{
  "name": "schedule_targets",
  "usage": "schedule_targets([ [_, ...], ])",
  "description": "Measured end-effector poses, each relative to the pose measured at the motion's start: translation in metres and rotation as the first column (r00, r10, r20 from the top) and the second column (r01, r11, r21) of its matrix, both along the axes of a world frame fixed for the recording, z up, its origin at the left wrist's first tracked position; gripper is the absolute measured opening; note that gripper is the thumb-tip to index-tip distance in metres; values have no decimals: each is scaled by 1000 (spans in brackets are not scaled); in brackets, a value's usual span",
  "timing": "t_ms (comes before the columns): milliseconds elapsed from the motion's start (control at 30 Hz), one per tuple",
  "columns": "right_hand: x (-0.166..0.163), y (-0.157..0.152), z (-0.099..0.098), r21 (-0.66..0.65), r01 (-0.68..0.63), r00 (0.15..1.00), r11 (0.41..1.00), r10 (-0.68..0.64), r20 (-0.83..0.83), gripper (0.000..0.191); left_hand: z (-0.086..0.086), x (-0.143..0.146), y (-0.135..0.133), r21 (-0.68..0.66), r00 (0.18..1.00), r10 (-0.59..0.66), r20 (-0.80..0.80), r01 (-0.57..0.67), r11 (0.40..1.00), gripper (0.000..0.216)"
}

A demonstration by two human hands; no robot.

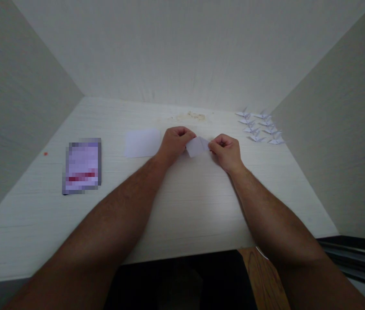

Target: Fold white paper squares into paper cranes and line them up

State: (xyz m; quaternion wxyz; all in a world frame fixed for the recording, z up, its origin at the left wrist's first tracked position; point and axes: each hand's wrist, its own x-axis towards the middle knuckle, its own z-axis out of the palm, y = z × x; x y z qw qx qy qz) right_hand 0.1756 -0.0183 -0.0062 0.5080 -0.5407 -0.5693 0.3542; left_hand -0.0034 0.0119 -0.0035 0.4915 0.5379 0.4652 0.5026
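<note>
Between my two hands is a small folded piece of white paper (195, 147), held a little above or on the table; I cannot tell which. My left hand (176, 144) pinches its upper left edge, the fingers curled together. At the paper's right tip, my right hand (226, 150) pinches with thumb and forefinger. A crease or flap edge runs across the paper near the right side. Just left of my left hand lies a flat white sheet stack or sheet (142, 143), partly covered by that hand.
Several folded paper cranes (260, 127) stand in rows at the back right of the white table (189, 206). A blurred purple-white rectangular item (83, 165) lies at the left, with a small orange spot (45, 153) beyond it. Walls enclose the back and both sides.
</note>
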Motion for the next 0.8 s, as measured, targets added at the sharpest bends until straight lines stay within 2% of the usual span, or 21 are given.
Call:
schedule_targets([
  [133,0,0,0,4,-38,999,999,38,-18,19,4,1,-5,19,997,-55,-58,56,998,22],
  [433,-3,1,-3,-21,-86,995,996,87,42,18,7,2,-7,57,964,-136,-227,152,987,16],
  [667,-2,0,-1,41,-93,984,995,85,158,17,7,5,-9,124,936,-128,-327,176,976,13],
  [800,-3,-1,1,51,-93,984,994,84,157,18,7,6,-9,114,935,-113,-336,159,981,11],
])
